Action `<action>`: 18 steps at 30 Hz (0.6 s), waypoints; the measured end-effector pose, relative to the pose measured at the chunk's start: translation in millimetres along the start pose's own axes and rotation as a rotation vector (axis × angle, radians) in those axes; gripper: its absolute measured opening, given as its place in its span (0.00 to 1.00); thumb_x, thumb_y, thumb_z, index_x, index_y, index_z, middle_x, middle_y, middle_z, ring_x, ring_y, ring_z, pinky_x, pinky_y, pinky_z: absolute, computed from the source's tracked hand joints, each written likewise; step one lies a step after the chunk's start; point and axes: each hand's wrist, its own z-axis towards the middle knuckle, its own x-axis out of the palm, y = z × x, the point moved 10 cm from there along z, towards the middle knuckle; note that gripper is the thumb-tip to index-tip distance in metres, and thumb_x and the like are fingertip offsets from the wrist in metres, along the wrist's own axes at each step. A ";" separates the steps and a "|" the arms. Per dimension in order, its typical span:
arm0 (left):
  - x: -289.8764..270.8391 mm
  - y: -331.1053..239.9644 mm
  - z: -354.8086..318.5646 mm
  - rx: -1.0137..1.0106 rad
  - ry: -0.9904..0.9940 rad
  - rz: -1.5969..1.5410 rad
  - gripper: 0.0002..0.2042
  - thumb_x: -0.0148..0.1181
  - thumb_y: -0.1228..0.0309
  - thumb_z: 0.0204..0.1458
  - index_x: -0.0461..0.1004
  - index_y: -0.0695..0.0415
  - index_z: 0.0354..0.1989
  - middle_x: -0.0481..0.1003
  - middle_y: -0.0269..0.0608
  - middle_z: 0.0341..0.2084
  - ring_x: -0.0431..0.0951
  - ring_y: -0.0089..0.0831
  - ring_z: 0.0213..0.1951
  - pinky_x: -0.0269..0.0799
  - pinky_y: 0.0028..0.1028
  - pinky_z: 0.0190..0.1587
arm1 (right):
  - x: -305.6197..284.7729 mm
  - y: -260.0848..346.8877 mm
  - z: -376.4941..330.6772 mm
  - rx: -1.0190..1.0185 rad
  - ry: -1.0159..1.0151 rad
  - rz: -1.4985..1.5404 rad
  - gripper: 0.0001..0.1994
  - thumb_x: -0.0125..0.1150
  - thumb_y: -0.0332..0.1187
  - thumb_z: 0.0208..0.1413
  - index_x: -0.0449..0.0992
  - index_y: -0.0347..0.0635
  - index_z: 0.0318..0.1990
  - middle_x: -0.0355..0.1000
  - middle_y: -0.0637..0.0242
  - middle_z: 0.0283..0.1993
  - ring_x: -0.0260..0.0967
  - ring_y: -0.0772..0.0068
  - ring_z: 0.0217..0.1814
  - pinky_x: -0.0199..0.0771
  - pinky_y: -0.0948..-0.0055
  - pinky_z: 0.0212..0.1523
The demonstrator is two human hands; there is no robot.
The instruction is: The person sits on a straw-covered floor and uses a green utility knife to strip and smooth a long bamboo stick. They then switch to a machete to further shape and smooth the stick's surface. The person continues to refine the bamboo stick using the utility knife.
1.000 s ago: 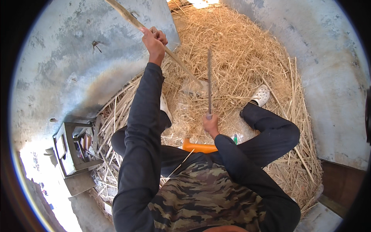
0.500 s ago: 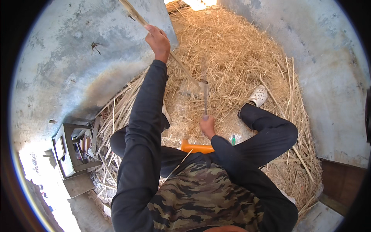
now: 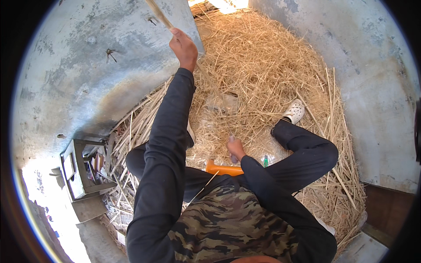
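Observation:
My left hand [image 3: 184, 49] is raised far forward, its fingers wrapped round a long pale stalk [image 3: 158, 13]. The stalk runs up toward the grey wall, and its lower part slants down to the straw, blurred. My right hand [image 3: 236, 149] is closed on a knife, low between my legs. The knife's handle [image 3: 233, 159] shows below the fist; its blade is too blurred to make out. Ahead of that fist, a greyish flat patch [image 3: 222, 103] lies among the straw. An orange curved plastic-looking object [image 3: 223, 168] rests just below my right hand.
Loose straw [image 3: 263, 48] is heaped ahead. Long dry stalks [image 3: 140, 116] lie at the left. Grey walls [image 3: 377, 79] rise on both sides. A wooden-framed box [image 3: 90, 168] stands at the left. A green object [image 3: 265, 161] sits by my right leg; my pale clog [image 3: 294, 111] rests on straw.
My left hand has shifted slightly right with the stalk. My right hand has dropped a little toward me and tilted; the knife blade, seen pointing forward before, is now blurred.

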 end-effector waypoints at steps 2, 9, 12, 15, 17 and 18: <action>-4.7 -1.2 -1.9 -0.003 0.002 0.000 0.31 0.34 0.44 0.65 0.54 0.55 0.14 0.56 0.29 0.09 0.56 0.19 0.14 0.53 0.25 0.18 | -6.8 -16.9 -1.2 0.061 0.048 -0.005 0.06 0.56 0.30 0.52 0.68 0.38 0.30 0.64 0.65 0.17 0.62 0.68 0.12 0.60 0.63 0.13; -23.7 -6.3 0.0 0.029 -0.036 -0.003 0.31 0.32 0.44 0.65 0.51 0.54 0.14 0.54 0.28 0.09 0.55 0.19 0.14 0.52 0.25 0.18 | -32.6 118.0 -31.7 -0.391 -0.037 0.252 0.10 0.60 0.32 0.50 0.68 0.37 0.24 0.68 0.64 0.20 0.67 0.67 0.18 0.62 0.67 0.19; -33.6 -6.3 1.6 0.041 -0.105 0.016 0.31 0.31 0.44 0.65 0.49 0.54 0.14 0.53 0.28 0.09 0.54 0.19 0.14 0.50 0.26 0.18 | -6.4 102.0 -31.8 -0.319 0.173 0.430 0.08 0.57 0.31 0.51 0.67 0.38 0.25 0.65 0.67 0.18 0.62 0.71 0.15 0.60 0.67 0.17; -47.6 -13.6 -2.4 0.101 -0.220 0.145 0.31 0.30 0.44 0.65 0.48 0.54 0.13 0.52 0.29 0.09 0.51 0.21 0.14 0.48 0.29 0.18 | 18.0 51.5 -44.7 0.049 0.246 0.339 0.07 0.54 0.30 0.52 0.66 0.38 0.26 0.62 0.68 0.16 0.58 0.74 0.13 0.59 0.68 0.15; -51.5 -15.6 -6.7 0.126 -0.269 0.196 0.31 0.30 0.45 0.65 0.48 0.55 0.14 0.51 0.29 0.09 0.50 0.22 0.15 0.48 0.31 0.19 | 9.3 15.4 -42.6 0.195 0.208 0.408 0.05 0.54 0.26 0.51 0.65 0.39 0.26 0.62 0.67 0.16 0.57 0.74 0.11 0.57 0.70 0.12; -61.9 -13.6 -6.7 0.132 -0.288 0.204 0.31 0.31 0.45 0.65 0.48 0.55 0.14 0.50 0.30 0.09 0.50 0.23 0.16 0.48 0.32 0.20 | 7.3 16.7 -45.0 0.262 0.201 0.440 0.05 0.54 0.25 0.50 0.64 0.40 0.26 0.61 0.67 0.15 0.57 0.73 0.10 0.57 0.71 0.11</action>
